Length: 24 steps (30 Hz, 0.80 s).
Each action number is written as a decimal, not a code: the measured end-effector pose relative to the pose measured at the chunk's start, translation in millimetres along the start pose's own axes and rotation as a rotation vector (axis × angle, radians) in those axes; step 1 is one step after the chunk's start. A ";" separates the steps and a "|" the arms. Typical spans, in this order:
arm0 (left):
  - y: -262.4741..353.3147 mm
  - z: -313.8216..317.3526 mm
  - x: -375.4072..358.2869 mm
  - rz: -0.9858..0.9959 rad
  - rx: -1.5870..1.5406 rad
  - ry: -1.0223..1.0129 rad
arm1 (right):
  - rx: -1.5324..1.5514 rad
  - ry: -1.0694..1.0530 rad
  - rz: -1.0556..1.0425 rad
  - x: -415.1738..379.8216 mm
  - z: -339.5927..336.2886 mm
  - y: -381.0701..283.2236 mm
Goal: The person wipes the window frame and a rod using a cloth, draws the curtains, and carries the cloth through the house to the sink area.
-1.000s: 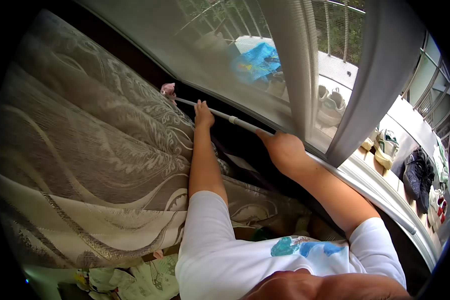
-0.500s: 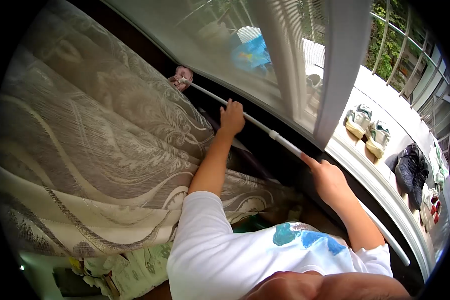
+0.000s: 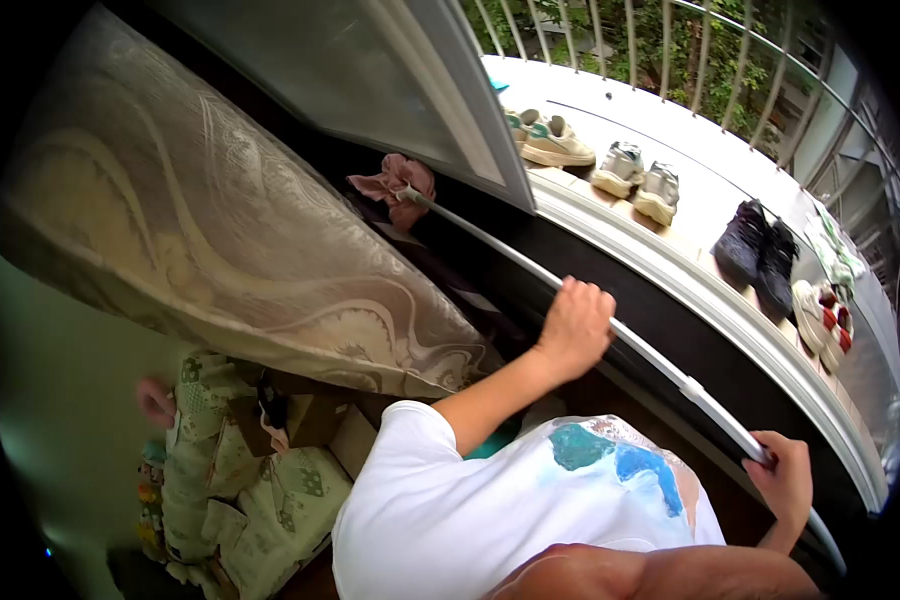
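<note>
At the bottom of the frame, the person wears a white T-shirt [image 3: 440, 510] with teal and blue patches. At the lower right, the right hand [image 3: 785, 478] curls its fingers around the thicker part of a long white metal pole [image 3: 650, 357], just below its collar; some of those fingers are hidden. Nearer the middle, the left hand [image 3: 575, 325] is closed around the thinner section, knuckles up. The pole slants from the lower right to the upper left of the frame, where its tip meets a crumpled pink cloth [image 3: 425, 180].

At the lower left lies pale green patterned bedding [image 3: 285, 520], beside what looks like an open brown cardboard box [image 3: 315, 418]. A beige curtain with swirling patterns [image 3: 220, 240] spreads across the left.

Past a grey-framed glass panel [image 3: 340, 70] and a white sill track [image 3: 660, 250], four pairs of shoes [image 3: 757, 258] stand in a row at the right. Behind them are metal railings [image 3: 667, 50] and green foliage [image 3: 650, 30].
</note>
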<state>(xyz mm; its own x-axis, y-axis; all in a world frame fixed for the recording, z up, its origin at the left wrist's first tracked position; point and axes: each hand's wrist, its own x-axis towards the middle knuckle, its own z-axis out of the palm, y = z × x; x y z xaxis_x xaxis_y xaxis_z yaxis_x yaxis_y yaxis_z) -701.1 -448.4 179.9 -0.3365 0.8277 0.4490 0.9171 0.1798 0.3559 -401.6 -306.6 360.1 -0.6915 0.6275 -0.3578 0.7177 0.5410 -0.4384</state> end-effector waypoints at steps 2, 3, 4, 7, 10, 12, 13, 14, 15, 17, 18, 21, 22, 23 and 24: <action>46.6 3.3 22.5 0.080 -0.119 -0.071 | -0.036 0.181 0.103 -32.4 -23.2 36.0; 60.1 -4.1 25.3 0.120 -0.189 -0.093 | -0.150 0.290 0.090 -55.9 -32.1 31.2; 79.2 -6.2 27.9 0.177 -0.280 -0.093 | -0.147 0.286 0.228 -76.0 -43.1 42.2; 111.7 -5.1 35.0 0.361 -0.541 -0.141 | -0.350 0.481 0.292 -121.0 -58.9 48.2; 132.4 -0.1 48.5 0.462 -0.647 -0.218 | -0.484 0.635 0.314 -133.7 -66.6 87.0; 130.2 -7.6 56.6 0.515 -1.004 0.174 | -0.582 0.716 0.277 -143.3 -68.9 111.6; 119.7 -6.3 48.2 0.444 -1.055 0.278 | -0.598 0.733 0.289 -149.0 -68.3 130.4; 103.0 -8.3 36.9 0.353 -0.999 0.343 | -0.582 0.761 0.267 -148.9 -65.8 135.8; 87.2 -4.4 24.5 0.249 -0.959 0.420 | -0.567 0.788 0.243 -146.6 -62.7 139.6; 46.9 11.1 1.9 0.064 -0.754 0.423 | -0.470 0.722 0.249 -133.9 -52.9 140.8; 17.4 18.0 -4.1 0.064 -0.576 0.405 | -0.374 0.650 0.243 -122.4 -48.7 138.4; -76.1 39.4 -4.2 -0.197 -0.293 0.473 | -0.255 0.617 0.109 -76.2 -38.6 97.7; -112.1 40.9 0.1 -0.282 -0.231 0.530 | -0.249 0.609 0.061 -59.2 -34.8 86.4; -165.0 51.0 -6.0 -0.376 -0.059 0.497 | -0.242 0.603 0.012 -42.7 -27.7 75.3; -206.0 43.9 -0.8 -0.373 0.111 0.493 | -0.281 0.588 -0.015 -29.0 -21.5 65.8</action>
<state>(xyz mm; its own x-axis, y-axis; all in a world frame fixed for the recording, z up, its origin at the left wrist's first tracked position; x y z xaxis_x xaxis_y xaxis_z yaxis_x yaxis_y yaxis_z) -880.3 -462.7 70.3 -0.6730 0.3613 0.6454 0.7268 0.4850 0.4863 -332.5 -277.2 359.4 -0.5988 0.7776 0.1920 0.7576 0.6277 -0.1790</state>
